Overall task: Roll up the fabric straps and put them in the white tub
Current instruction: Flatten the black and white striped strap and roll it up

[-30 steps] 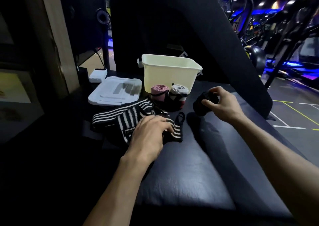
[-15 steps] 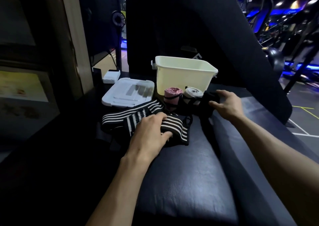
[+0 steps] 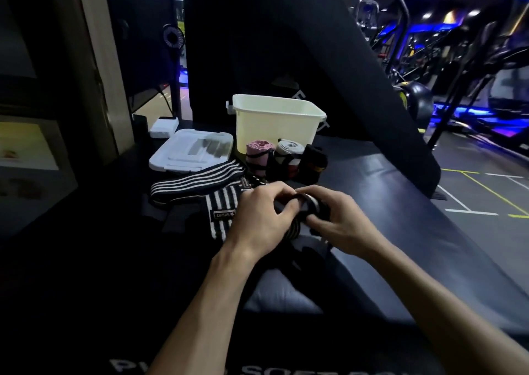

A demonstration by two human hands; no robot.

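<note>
Striped strap (image 3: 221, 213) pinched by left hand (image 3: 259, 220), right hand (image 3: 340, 226)

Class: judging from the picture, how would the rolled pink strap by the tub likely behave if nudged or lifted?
The pink strap stands on end, so it would probably tip, then roll. Being fabric, it likely feels light and soft.

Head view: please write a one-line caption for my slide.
Both hands, left hand and right hand, roll a striped strap before three finished rolls and the white tub.
</note>
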